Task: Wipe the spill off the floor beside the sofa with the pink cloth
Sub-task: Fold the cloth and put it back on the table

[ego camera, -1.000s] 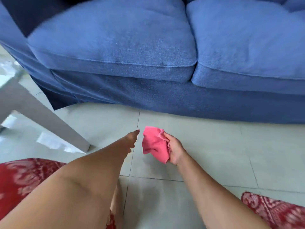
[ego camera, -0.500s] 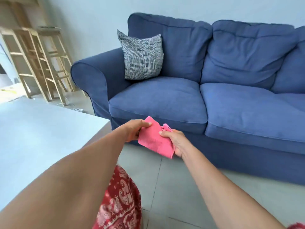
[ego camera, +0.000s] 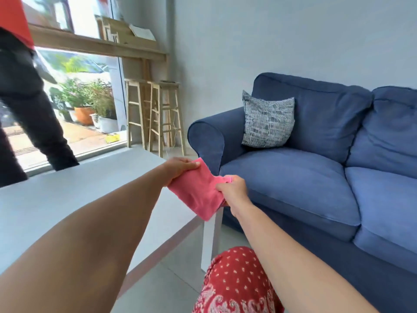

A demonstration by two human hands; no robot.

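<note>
View lifted from floor since earlier frame; both hands raised, pink cloth [ego camera: 198,195] now stretched between them in air; left hand [ego camera: 179,167] pinches upper corner, right hand [ego camera: 232,192] grips lower edge; sofa [ego camera: 316,177] beyond right hand, table [ego camera: 67,199] under left arm

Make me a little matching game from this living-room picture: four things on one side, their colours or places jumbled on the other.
Things:
1. cloth
2. sofa
3. cushion
4. stools

Descriptions:
A. pale wood, standing by the window
B. pink, held between both hands
C. plain dark blue
D. grey-and-white pattern, leaning in the sofa corner

Pairs: 1-B, 2-C, 3-D, 4-A. The left hand and right hand each grip one end of the cloth.
</note>
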